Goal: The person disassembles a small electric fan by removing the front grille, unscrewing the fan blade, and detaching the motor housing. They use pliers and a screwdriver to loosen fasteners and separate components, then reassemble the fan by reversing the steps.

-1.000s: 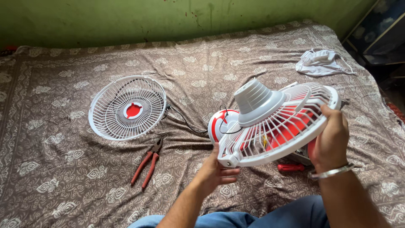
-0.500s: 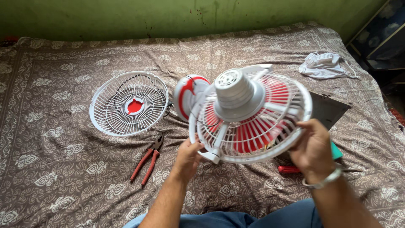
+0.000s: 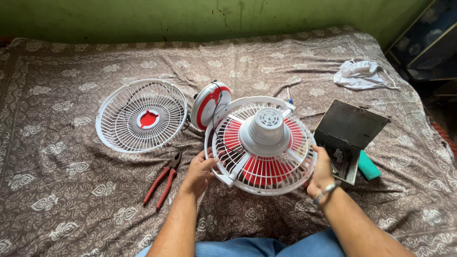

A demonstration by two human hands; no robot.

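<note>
Head view. Both forearms reach forward over a bed [image 3: 62, 200] covered in a brown floral cloth. The left hand [image 3: 197, 173] curls its grip around the lower left rim of the fan [image 3: 264, 145]; the right hand [image 3: 321, 173], wearing a metal bangle, closes its grip on the lower right rim. The fan is held just above the bed, rear side up: a round white wire cage, red blades inside, a ribbed white plastic motor dome at centre. Its round red-and-white base [image 3: 210, 104] lies behind. A detached front grille [image 3: 141, 115] lies left, red-handled pliers [image 3: 163, 180] beside the left hand, an open dark metal box [image 3: 352, 128] right.
</note>
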